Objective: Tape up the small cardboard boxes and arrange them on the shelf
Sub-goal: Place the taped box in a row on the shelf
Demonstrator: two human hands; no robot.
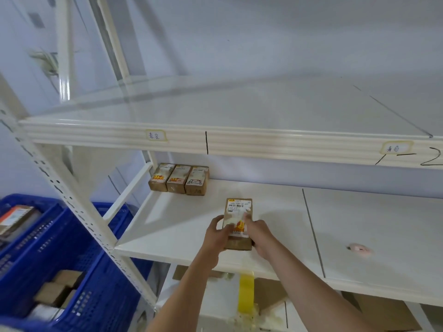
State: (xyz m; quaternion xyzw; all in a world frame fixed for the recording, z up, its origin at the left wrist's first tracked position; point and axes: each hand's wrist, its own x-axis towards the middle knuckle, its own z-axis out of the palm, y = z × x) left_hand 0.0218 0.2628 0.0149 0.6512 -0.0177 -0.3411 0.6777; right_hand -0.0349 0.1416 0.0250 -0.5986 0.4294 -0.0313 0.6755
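A small cardboard box [237, 209] with a white label lies on the middle shelf [275, 226], near its front edge. My left hand [217, 236] grips its left side and my right hand [260, 234] holds its right side, fingers over the label. At the back left of the same shelf, three taped boxes [178, 179] stand side by side in a row. A yellow strip of tape [246, 295] hangs below the shelf's front edge.
Blue plastic crates [60, 259] with several more boxes stand at the lower left, beside the white shelf upright [79, 207]. A pinkish tape roll [359, 248] lies on the shelf to the right. The upper shelf [239, 142] carries handwritten labels. Flat cardboard lies on the level below.
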